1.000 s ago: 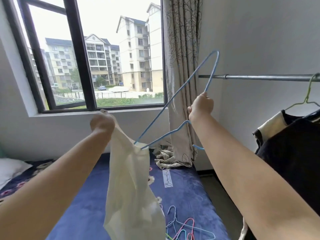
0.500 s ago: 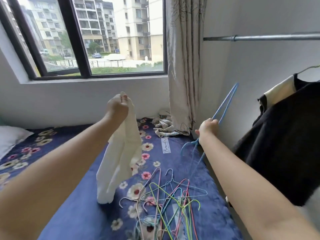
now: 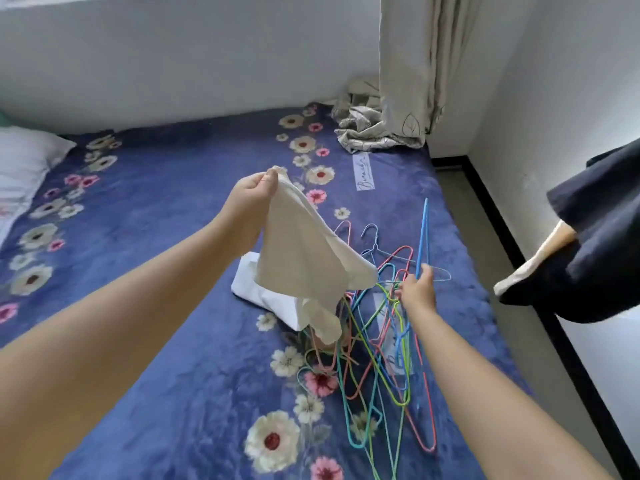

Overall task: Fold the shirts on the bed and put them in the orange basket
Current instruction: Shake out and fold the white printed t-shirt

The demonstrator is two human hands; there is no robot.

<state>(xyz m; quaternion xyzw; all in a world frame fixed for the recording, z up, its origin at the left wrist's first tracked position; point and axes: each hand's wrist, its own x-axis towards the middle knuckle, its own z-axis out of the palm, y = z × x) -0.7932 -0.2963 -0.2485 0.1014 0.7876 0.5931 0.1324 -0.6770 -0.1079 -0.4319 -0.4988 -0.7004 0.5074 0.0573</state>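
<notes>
Left hand (image 3: 254, 194) raised over the middle of the bed (image 3: 156, 216), thumb and fingers pinched together on the top edge of a cream shirt (image 3: 304, 261). The shirt hangs from that pinch in the air, draping down and to the right; its lower end trails over a white folded garment (image 3: 256, 289) that lies flat on the bedcover just below and slightly left of it. Whether the hanging hem touches that garment cannot be told. Right hand (image 3: 417, 289) is lower and to the right, fingers curled round the wire of a blue hanger (image 3: 423, 233), which stands nearly upright with its long side pointing toward the far wall. The hand sits directly over a loose pile of coloured wire hangers (image 3: 377, 368) (pink, green, teal, blue) spread on the near-right part of the bed; whether the held hanger touches the pile cannot be told. Bedcover is dark blue with a flower print. A white pillow (image 3: 24, 164) lies at the far left edge. At the far right corner of the bed, a patterned curtain (image 3: 415, 57) hangs against the wall, its lower end bunched on the cover. A dark garment with a pale cuff (image 3: 588, 244) hangs at the right edge of view, off the bed. No orange basket visible.
</notes>
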